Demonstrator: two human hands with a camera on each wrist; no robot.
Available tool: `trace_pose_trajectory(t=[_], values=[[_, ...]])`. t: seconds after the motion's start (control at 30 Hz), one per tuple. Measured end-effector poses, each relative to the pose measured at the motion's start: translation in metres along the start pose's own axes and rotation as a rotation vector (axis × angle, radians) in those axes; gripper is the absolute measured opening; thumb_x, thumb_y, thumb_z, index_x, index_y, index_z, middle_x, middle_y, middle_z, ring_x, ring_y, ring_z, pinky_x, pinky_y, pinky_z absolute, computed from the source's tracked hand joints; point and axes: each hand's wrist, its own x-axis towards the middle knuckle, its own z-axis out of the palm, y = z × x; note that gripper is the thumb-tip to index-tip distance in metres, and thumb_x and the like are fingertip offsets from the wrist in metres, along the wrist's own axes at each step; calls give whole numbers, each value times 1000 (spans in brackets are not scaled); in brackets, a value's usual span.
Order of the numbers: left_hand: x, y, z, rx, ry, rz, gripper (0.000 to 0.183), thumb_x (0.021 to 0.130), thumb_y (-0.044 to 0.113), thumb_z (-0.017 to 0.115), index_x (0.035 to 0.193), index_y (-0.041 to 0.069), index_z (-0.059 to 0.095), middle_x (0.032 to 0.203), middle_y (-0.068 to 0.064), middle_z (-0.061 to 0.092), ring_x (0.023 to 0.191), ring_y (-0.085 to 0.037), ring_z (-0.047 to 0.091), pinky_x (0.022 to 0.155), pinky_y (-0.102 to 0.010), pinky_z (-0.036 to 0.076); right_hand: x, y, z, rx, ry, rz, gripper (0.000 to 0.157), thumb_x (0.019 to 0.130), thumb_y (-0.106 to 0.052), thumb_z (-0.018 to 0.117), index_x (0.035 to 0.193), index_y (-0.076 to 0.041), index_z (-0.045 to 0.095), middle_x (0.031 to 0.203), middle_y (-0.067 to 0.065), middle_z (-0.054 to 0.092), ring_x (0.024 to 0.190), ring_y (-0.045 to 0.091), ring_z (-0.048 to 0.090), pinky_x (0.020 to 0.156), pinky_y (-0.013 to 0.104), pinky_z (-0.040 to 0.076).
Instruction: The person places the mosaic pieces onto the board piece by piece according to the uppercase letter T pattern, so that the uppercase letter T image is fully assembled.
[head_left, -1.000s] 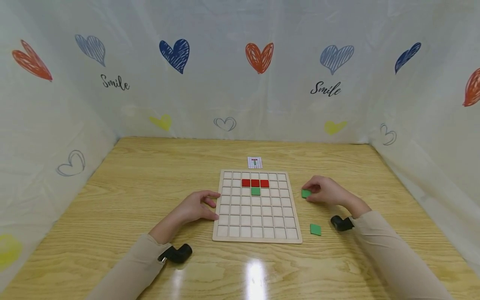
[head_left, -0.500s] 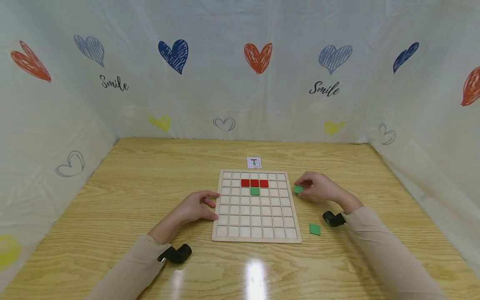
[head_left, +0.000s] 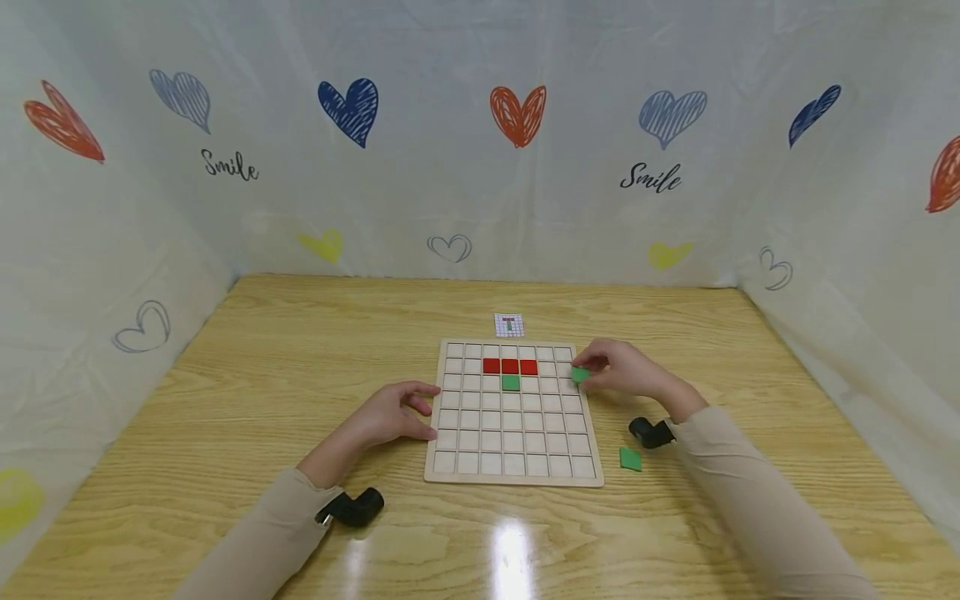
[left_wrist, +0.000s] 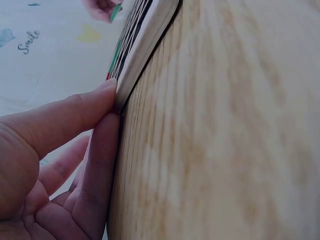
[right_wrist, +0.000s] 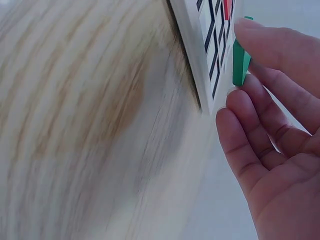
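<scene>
A wooden grid board [head_left: 512, 422] lies flat on the table, with a row of 3 red tiles [head_left: 510, 367] in its cells. One green tile [head_left: 511, 382] sits directly under the middle red one. My left hand [head_left: 393, 413] touches the board's left edge with its fingertips and thumb, as the left wrist view also shows. Over the board's right edge, my right hand [head_left: 622, 369] pinches another green tile [right_wrist: 241, 62] between thumb and fingers, raised off the board. A further loose green tile [head_left: 631, 459] lies on the table to the right of the board.
Behind the board lies a small pattern card [head_left: 509, 325] showing a red and green T on a grid. A pale curtain [head_left: 450, 192] printed with hearts encloses the wood-grain table [head_left: 330, 333] at the back and sides. A black wrist camera [head_left: 358, 507] sits on each sleeve.
My right hand has moved left with the green tile, from the table beside the board to over its right edge. The left hand has stayed at the board's left edge.
</scene>
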Motion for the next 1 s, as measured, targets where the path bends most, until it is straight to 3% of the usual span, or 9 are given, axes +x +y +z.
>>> trace_pose_trajectory(t=[0.57,1.0], values=[[0,-3,-2,-45,-38,35,62,70,0,79,126,-4,53,92,-12,55,64,-15,53,62,-27,45,17,-18,6,-3,-25,-30,28,77,-4,74,103,3,67,91,5,61,84,20,55,78,38,47],[-1,-2,-2,-47,-31,23,62,69,-1,80,125,-3,54,91,-12,55,63,-15,53,62,-27,46,33,-30,16,33,-57,-40,27,78,-6,74,104,0,67,93,3,60,86,18,55,77,34,46]])
